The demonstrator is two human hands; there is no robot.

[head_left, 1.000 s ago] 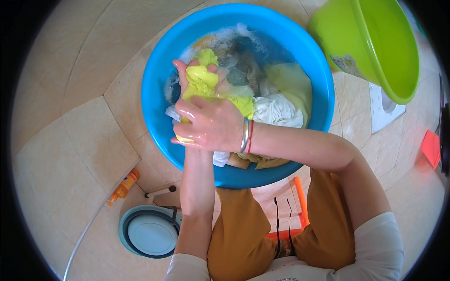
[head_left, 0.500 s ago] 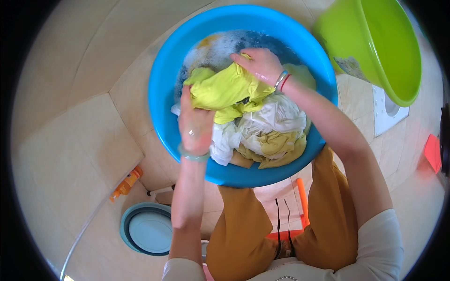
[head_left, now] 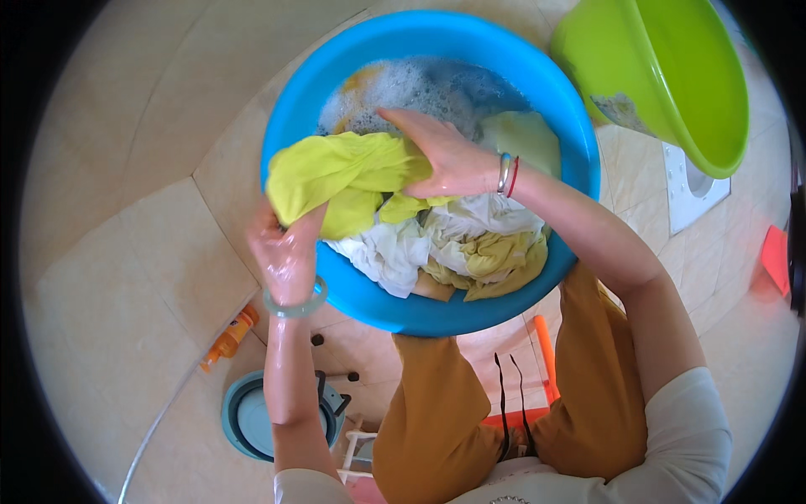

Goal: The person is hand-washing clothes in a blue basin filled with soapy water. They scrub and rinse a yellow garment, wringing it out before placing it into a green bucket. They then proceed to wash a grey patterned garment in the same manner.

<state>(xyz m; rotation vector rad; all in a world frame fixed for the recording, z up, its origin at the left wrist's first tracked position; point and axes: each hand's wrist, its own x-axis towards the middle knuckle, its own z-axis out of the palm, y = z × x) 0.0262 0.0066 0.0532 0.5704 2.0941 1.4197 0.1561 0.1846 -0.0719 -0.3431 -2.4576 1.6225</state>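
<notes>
A bright yellow-green wet garment (head_left: 344,172) is stretched between my two hands above the blue basin (head_left: 437,323). My left hand (head_left: 287,256), with a pale bangle at the wrist, is closed on the garment's left end just outside the basin's left rim; part of its fingers is hidden. My right hand (head_left: 453,160) wraps round the other end, thumb and fingers spread about the cloth. White clothes (head_left: 386,252) and an olive-yellow cloth (head_left: 504,260) lie piled in the near part of the basin. Foamy water (head_left: 420,88) fills the far part.
A lime-green tub (head_left: 621,76) stands tilted at the far right, close to a white floor fixture (head_left: 693,193). On the left lie an orange bottle (head_left: 228,338) and a grey-blue collapsible basin (head_left: 256,420). A red object (head_left: 776,260) is at the right.
My left hand has moved left past the basin rim, drawing the yellow-green garment with it. My right hand has shifted slightly nearer and loosened its fingers.
</notes>
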